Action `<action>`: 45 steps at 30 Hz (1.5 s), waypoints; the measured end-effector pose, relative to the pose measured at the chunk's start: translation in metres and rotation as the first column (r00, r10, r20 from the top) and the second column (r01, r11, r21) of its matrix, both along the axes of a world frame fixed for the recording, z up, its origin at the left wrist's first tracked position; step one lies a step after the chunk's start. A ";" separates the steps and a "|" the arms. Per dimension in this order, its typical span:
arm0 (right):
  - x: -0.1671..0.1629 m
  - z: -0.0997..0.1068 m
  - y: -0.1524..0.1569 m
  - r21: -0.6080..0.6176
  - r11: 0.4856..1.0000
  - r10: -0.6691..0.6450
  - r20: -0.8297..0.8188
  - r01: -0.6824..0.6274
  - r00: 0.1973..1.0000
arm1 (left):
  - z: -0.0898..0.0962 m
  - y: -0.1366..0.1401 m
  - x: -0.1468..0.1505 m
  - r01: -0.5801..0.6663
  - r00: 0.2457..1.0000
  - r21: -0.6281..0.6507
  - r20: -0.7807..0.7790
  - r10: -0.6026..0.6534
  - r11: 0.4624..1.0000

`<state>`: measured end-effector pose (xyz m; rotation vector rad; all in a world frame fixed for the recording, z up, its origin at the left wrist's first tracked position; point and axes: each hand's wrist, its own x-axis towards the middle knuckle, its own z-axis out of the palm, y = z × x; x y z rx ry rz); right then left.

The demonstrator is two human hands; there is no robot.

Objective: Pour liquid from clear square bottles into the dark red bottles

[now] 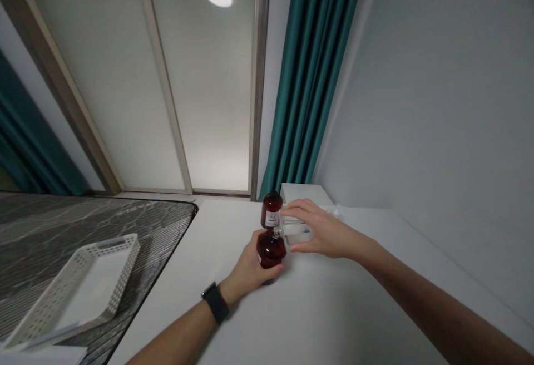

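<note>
My left hand (252,262) is wrapped round a dark red-brown glass bottle (272,247) on the white table. A second bottle of the same colour, with a white label (272,218), stands just behind it. My right hand (323,228) grips a clear, boxy container (298,232) from its right side, thumb below and fingers above. That container is close against the two bottles; I cannot tell whether it touches them. Its contents, if any, are too small to make out. A dark watch (216,302) is on my left wrist.
A white box (306,193) stands at the table's back edge. The white table (317,320) meets a pale wall on the right. Left of it, a white perforated basket (120,276) lies on a dark striped surface (158,226). Green curtains (312,87) hang beside frosted sliding doors (212,103).
</note>
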<state>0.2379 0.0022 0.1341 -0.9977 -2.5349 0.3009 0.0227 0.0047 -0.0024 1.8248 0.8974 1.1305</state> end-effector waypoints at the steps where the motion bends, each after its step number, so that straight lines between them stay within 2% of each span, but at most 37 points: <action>1: 0.000 0.000 0.000 0.006 1.000 0.002 -0.003 -0.002 1.000 | 0.000 0.000 0.000 -0.001 1.000 0.002 0.000 0.001 1.000; 45: -0.001 0.002 0.000 0.028 0.999 0.025 -0.005 -0.025 1.000 | -0.001 0.000 0.000 0.004 1.000 -0.010 0.011 -0.004 1.000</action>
